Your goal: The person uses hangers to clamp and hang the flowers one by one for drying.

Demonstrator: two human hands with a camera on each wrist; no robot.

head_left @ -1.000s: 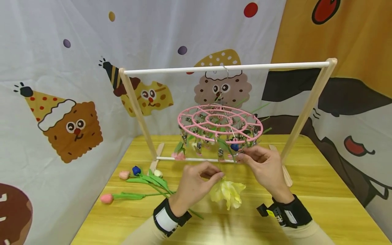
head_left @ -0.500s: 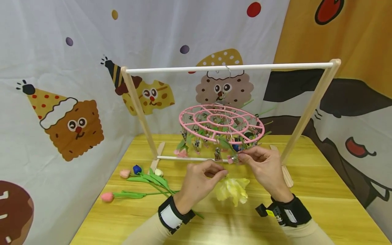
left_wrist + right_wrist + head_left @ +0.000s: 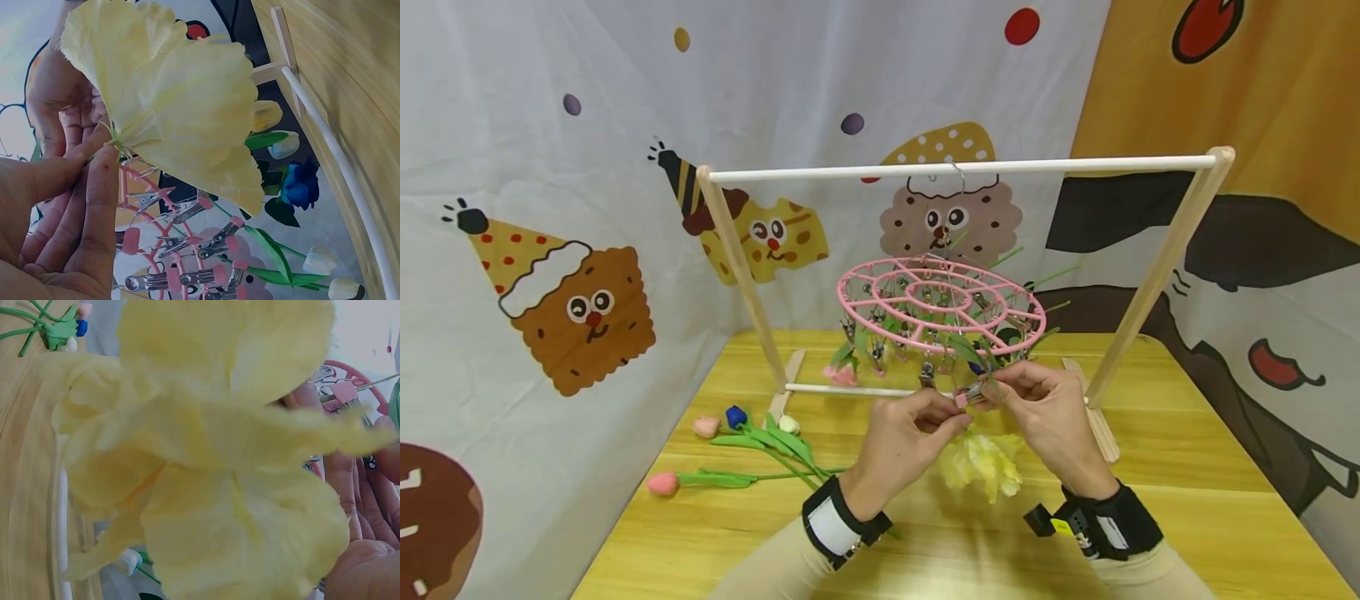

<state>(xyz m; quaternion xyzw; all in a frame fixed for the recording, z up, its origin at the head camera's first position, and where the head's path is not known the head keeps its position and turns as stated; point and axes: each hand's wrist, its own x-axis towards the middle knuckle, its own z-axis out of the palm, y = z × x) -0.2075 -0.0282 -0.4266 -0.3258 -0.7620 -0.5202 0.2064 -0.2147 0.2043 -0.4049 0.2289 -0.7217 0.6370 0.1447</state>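
Note:
My left hand (image 3: 906, 454) pinches the thin stem of a yellow ruffled artificial flower (image 3: 981, 462) just behind its head, which hangs face down. Close to its right, my right hand (image 3: 1037, 417) holds a metal clip with pink tips (image 3: 972, 393) between thumb and fingers. The clip belongs to a pink round clip hanger (image 3: 891, 337). In the left wrist view the flower (image 3: 181, 119) spreads wide, and the left fingertips (image 3: 103, 165) meet at its base. The flower (image 3: 231, 444) covers most of the right wrist view, hiding part of the right hand (image 3: 365, 512).
A white-barred stand (image 3: 820, 173) with wooden legs carries the hanger. Several artificial flowers hang from its clips, including a pink flower (image 3: 841, 374) and a blue rose (image 3: 301, 185). Loose tulips lie on the left of the wooden table: pink (image 3: 662, 484), peach (image 3: 706, 427), blue (image 3: 736, 417), white (image 3: 788, 424).
My left hand has moved right with the yellow flower, bringing the stem up to the clip. The right hand has kept hold of the clip, turning its pink tips leftward, and the hanger has shifted slightly.

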